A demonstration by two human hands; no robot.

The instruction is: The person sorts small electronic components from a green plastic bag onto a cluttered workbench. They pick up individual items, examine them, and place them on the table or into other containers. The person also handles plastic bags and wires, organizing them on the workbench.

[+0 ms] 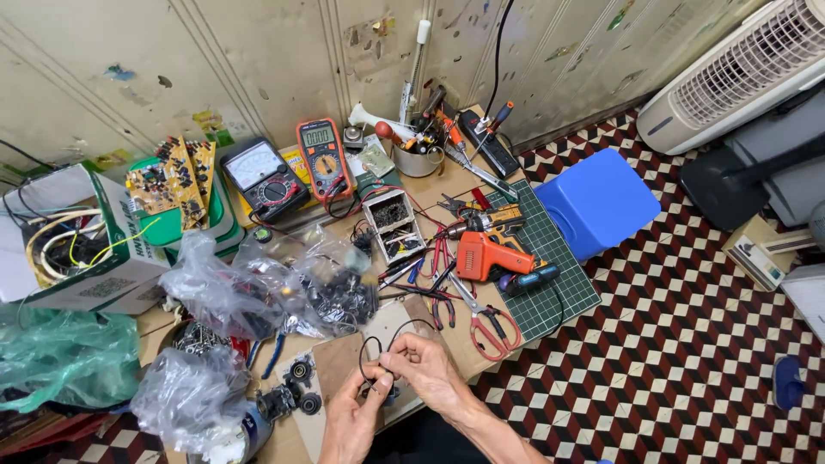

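Observation:
My left hand (352, 419) and my right hand (425, 368) meet at the near edge of a low cluttered workbench (447, 180). Between their fingertips I pinch a small dark part (382, 387) with a thin black wire (394, 337) looping up from it. Both hands grip this piece together. Small black round parts (301, 388) lie just left of my left hand. Red-handled scissors (491, 328) rest to the right of my right hand.
An orange drill (483, 254) lies on a green cutting mat (550, 283). Two multimeters (292, 172), circuit boards (172, 182), clear plastic bags of parts (258, 292) and a cardboard box (77, 249) crowd the bench. A blue stool (597, 199) and a white fan (730, 73) stand on the tiled floor.

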